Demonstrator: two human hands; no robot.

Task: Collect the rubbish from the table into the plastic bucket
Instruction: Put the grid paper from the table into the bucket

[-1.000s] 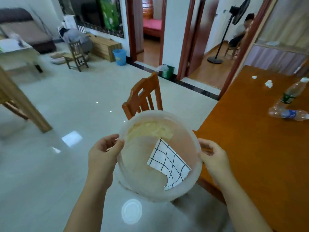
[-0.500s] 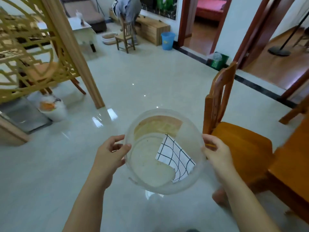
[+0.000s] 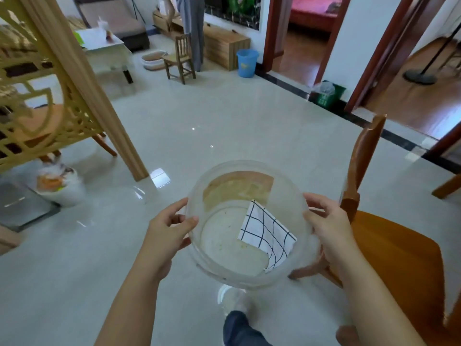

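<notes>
The clear plastic bucket (image 3: 249, 226) is held up in the air over the pale tiled floor (image 3: 224, 126), its open mouth tipped toward the camera, and a white sheet of paper with a black grid (image 3: 268, 236) lies inside against the lower right wall. The left hand (image 3: 169, 233) grips the rim on one side — thumb hooked over the edge, fingers curled behind — while the right hand (image 3: 326, 228) clasps the opposite side, so the hands sit apart with the bucket between them. Just to the right stands a wooden chair (image 3: 389, 245), its backrest rising beside the right hand. Farther off on the floor are a carved wooden screen (image 3: 50, 103) at left, a blue bin (image 3: 247, 62) near a doorway, and a green bin (image 3: 329, 92) against the wall.
</notes>
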